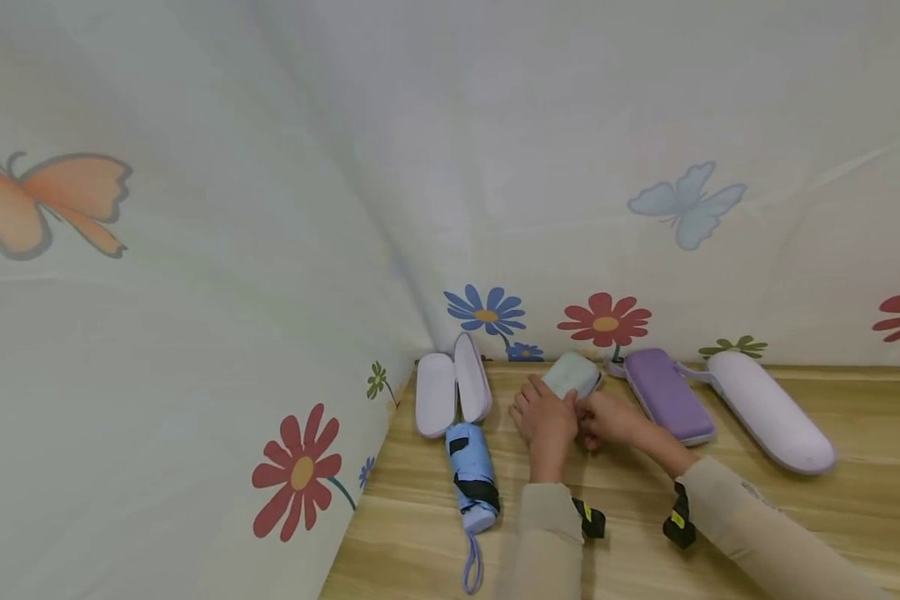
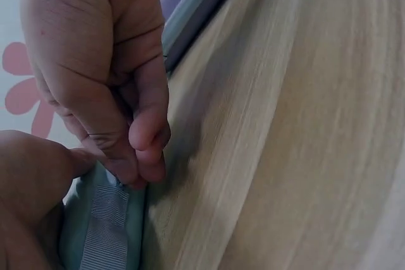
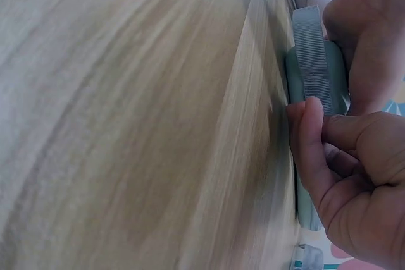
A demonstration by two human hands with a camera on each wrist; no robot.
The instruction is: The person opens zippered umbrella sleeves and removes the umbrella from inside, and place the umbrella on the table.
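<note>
A mint green zip case (image 1: 572, 372) lies on the wooden table near the back curtain. My left hand (image 1: 546, 417) holds it from the near left, fingers over its left side and thumb along the near edge. At that edge, my right hand (image 1: 611, 419) pinches the zipper pull with thumb and fingertips, which mostly hide the pull. A grey ribbed strap (image 3: 311, 55) runs along the side of the case up to the pinching fingertips. In the left wrist view, the left thumb (image 2: 31, 175) presses the case just beside the right fingertips.
To the left, a pale lilac case (image 1: 435, 396) lies opened out, with a folded blue umbrella (image 1: 471, 467) in front. On the right lie a purple case (image 1: 663, 396) and a long whitish case (image 1: 768, 412). A flowered curtain (image 1: 540, 208) borders the table's back and left.
</note>
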